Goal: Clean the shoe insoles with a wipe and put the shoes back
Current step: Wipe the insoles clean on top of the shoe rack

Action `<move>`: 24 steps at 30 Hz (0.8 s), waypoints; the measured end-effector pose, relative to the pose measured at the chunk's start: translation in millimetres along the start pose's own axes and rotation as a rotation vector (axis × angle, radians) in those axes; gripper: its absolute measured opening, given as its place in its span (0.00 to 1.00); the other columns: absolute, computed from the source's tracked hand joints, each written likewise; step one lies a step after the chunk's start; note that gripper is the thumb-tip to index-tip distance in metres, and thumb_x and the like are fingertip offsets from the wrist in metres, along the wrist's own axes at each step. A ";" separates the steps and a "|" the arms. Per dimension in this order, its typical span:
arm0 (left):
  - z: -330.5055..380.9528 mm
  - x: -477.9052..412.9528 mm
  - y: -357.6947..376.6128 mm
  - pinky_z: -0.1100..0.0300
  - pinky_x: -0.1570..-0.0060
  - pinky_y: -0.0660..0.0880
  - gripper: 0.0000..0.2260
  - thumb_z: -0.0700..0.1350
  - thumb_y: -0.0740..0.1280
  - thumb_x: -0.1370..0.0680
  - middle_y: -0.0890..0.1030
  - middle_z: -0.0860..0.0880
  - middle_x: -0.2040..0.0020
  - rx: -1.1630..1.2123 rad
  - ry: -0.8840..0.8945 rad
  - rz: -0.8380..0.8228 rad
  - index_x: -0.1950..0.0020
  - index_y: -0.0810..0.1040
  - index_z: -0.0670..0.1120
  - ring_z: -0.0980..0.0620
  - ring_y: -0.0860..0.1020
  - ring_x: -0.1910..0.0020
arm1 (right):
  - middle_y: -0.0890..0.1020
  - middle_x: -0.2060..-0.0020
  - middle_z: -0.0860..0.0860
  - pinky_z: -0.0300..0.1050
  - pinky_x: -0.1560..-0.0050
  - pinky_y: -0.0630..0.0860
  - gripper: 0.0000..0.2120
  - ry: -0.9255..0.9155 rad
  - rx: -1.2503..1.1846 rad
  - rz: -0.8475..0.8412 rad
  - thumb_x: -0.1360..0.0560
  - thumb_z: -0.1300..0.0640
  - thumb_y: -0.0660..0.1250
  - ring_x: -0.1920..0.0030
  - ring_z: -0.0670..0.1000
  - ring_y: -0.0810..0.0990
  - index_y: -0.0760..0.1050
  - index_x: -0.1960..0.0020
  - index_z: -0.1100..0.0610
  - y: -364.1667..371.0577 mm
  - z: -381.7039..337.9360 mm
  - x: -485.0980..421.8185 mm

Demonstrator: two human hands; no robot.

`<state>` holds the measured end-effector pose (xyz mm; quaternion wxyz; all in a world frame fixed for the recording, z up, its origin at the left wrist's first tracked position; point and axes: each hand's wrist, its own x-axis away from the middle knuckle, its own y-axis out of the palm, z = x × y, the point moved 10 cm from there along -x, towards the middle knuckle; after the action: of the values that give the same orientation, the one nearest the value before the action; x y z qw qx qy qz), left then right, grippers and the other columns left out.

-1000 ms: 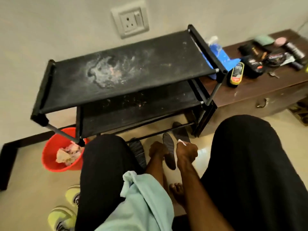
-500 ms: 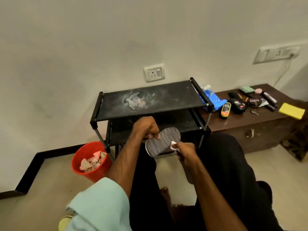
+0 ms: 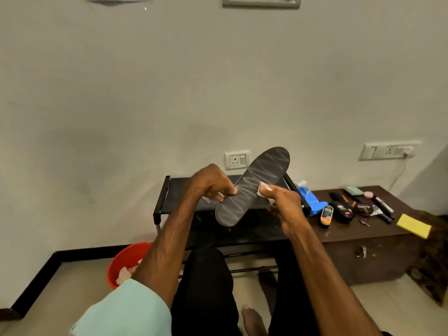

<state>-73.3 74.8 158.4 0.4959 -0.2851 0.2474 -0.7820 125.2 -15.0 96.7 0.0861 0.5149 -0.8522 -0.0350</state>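
left hand (image 3: 210, 183) grip pinching grey insole (image 3: 254, 186) mid-edge, right hand (image 3: 282, 202) grip pinching white wipe (image 3: 263, 188) against insole, above black shoe rack (image 3: 164, 197)

- Wall (image 3: 169, 81): plain off-white, a few faint smudges, lit dimly and evenly.
- Floor (image 3: 60, 299): pale glossy tiles; black skirting (image 3: 31, 284) runs along the wall foot at left.
- Rack (image 3: 162, 202): black, tiered, set against the wall.
- Socket (image 3: 237, 160): white, single, on the wall just above the rack.
- Switch plate (image 3: 388, 151): further right, a plug in it, white cable (image 3: 401, 169) hanging down.
- Cabinet (image 3: 378, 258): low, dark brown wood, just beside the rack's right end; metal handle (image 3: 361, 251) on its front.
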 end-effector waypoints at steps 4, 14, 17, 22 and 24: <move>10.2 -7.3 -5.2 0.60 0.57 0.82 0.14 0.53 0.78 0.28 0.86 0.51 0.52 -0.065 0.105 0.042 0.46 0.87 0.47 0.53 0.84 0.57 | 0.88 0.60 0.45 0.40 0.51 0.79 0.02 -0.247 0.139 0.012 0.25 0.56 0.76 0.56 0.42 0.84 0.87 0.54 0.51 5.3 -45.7 -7.7; 74.7 -47.8 -85.5 0.58 0.47 0.77 0.25 0.61 0.71 0.24 0.83 0.52 0.44 0.007 0.394 0.452 0.31 0.76 0.51 0.53 0.81 0.48 | 0.88 0.57 0.41 0.51 0.44 0.83 0.04 -0.536 0.700 -0.297 0.26 0.50 0.77 0.52 0.42 0.86 0.88 0.53 0.48 39.4 -102.9 -72.8; 77.7 -64.7 -92.9 0.58 0.52 0.81 0.14 0.55 0.68 0.20 0.84 0.54 0.50 0.079 0.424 0.488 0.36 0.80 0.52 0.55 0.83 0.55 | 0.88 0.57 0.41 0.53 0.44 0.83 0.04 -0.554 0.778 -0.377 0.27 0.52 0.77 0.52 0.42 0.86 0.89 0.52 0.48 49.0 -102.0 -93.9; 49.0 -100.2 -95.8 0.65 0.65 0.78 0.08 0.49 0.70 0.20 0.85 0.50 0.60 0.242 0.378 0.530 0.44 0.84 0.50 0.53 0.83 0.65 | 0.88 0.55 0.43 0.54 0.42 0.83 0.06 -0.530 0.820 -0.473 0.26 0.51 0.77 0.51 0.44 0.86 0.89 0.51 0.50 56.1 -94.0 -128.3; 29.0 -120.6 -87.4 0.60 0.62 0.80 0.09 0.47 0.70 0.20 0.85 0.47 0.62 0.345 0.317 0.500 0.42 0.83 0.46 0.51 0.82 0.67 | 0.88 0.56 0.43 0.54 0.44 0.83 0.05 -0.522 0.836 -0.450 0.26 0.52 0.77 0.52 0.44 0.86 0.89 0.51 0.50 55.5 -91.7 -147.6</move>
<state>-67.0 216.0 213.5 0.6686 -0.0027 0.2475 -0.7012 160.7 144.1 178.8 -0.3502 0.6492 -0.6553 0.1628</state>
